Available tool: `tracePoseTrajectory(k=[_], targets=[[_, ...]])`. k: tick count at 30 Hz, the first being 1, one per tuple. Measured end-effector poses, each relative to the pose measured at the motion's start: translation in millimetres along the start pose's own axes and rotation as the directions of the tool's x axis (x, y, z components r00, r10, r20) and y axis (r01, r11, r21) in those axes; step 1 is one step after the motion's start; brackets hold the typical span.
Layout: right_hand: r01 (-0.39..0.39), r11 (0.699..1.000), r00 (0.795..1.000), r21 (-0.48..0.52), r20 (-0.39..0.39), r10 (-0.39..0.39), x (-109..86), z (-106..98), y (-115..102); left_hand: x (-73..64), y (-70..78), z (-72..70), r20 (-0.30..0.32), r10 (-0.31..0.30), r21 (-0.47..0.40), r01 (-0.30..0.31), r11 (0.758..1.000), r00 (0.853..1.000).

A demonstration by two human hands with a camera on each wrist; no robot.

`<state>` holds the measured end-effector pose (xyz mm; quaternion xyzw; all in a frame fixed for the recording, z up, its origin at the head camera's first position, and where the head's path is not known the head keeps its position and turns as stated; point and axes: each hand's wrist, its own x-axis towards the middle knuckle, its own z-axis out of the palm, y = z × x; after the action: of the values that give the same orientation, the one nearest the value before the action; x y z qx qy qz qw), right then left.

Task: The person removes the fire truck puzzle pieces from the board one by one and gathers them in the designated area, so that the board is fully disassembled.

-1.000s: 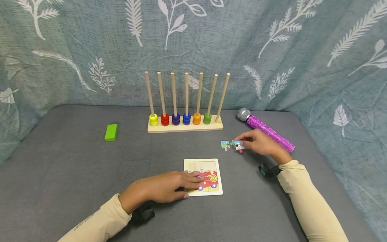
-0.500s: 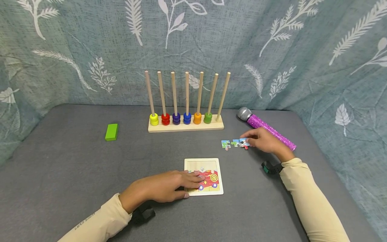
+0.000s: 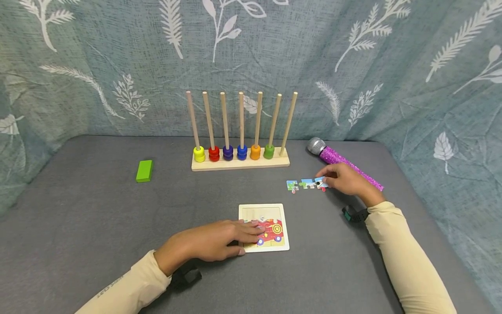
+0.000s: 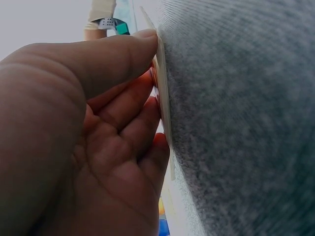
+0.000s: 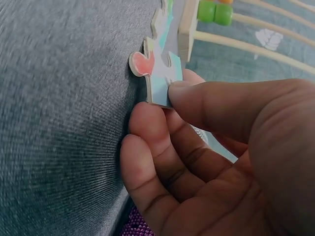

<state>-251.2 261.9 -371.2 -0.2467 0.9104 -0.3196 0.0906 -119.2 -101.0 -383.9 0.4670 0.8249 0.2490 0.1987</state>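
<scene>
Head view: left hand outstretched, perhaps pressing puzzle, right pinching piece.

Puzzle tray, square, pale wood: lies flat, lower centre; partly filled with a red wheeled picture, upper strip bare. Three loose puzzle pieces, right of centre, in a row: left piece, blue-green; middle piece, green-knobbed; right piece, pale blue, red-knobbed, pinched.

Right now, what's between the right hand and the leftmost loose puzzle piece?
A middle piece and the end piece the right hand pinches, in the head view.
</scene>
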Motion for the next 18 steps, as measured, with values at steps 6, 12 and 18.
tracePoseTrajectory(k=[6,12,18], targets=[[0.005,1.0,1.0,-0.024,-0.012,-0.006,-0.7,-1.1,2.5,0.9,0.6,-1.4,0.011,-0.022,-0.015,0.022,1.0,1.0],[-0.003,1.0,1.0,-0.031,-0.025,0.003,0.4,-2.0,4.1,0.8,1.1,-1.9,0.018,-0.032,-0.017,0.032,0.999,0.999],[-0.017,0.999,0.999,-0.04,-0.034,0.016,0.9,-1.5,2.8,-1.0,1.1,-1.2,0.013,-0.026,-0.017,0.026,1.0,1.0]])
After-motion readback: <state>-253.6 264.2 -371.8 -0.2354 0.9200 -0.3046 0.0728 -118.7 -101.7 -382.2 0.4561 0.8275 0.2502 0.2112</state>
